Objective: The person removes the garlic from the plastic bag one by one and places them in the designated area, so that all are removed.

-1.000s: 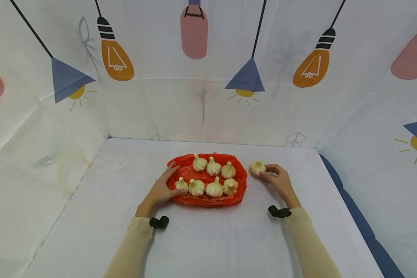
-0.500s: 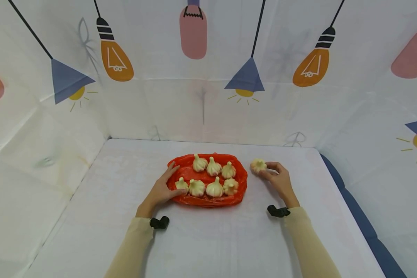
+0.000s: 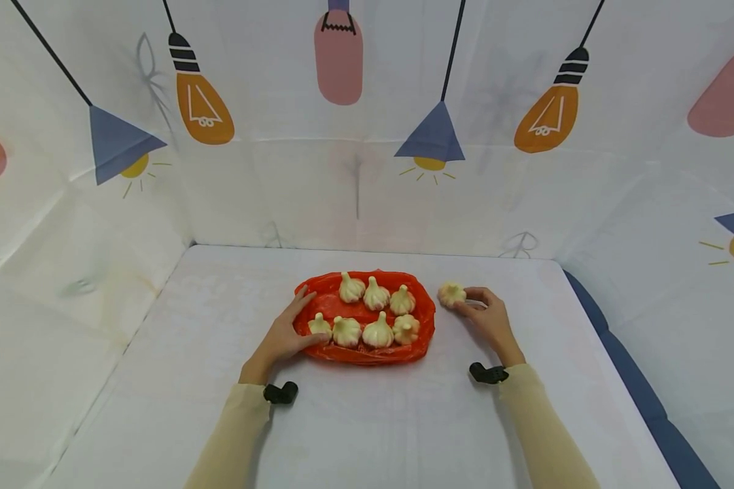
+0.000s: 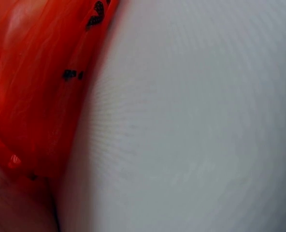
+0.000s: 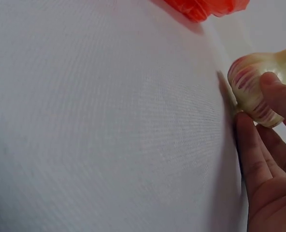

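The right hand (image 3: 492,322) pinches a garlic bulb (image 3: 450,295) between thumb and fingers just beyond the right end of a red plastic bag (image 3: 367,355) on a white desk (image 3: 367,428), while the left hand (image 3: 283,334) lays extended fingers and thumb against the bag's left end, apparently bracing it rather than clenching. Inside sit seven more bulbs (image 3: 377,331), three along the far side and four along the near side, with a bare stretch of red at the far left. The step in hand looks to be handling this single bulb outside the bag; whether its base touches the desk cannot be told. Any move from here would seem to call for a secure pinch on the rounded, pink-streaked body, clearance over the crumpled rim should it cross the bag, and light, steadying pressure from the left.
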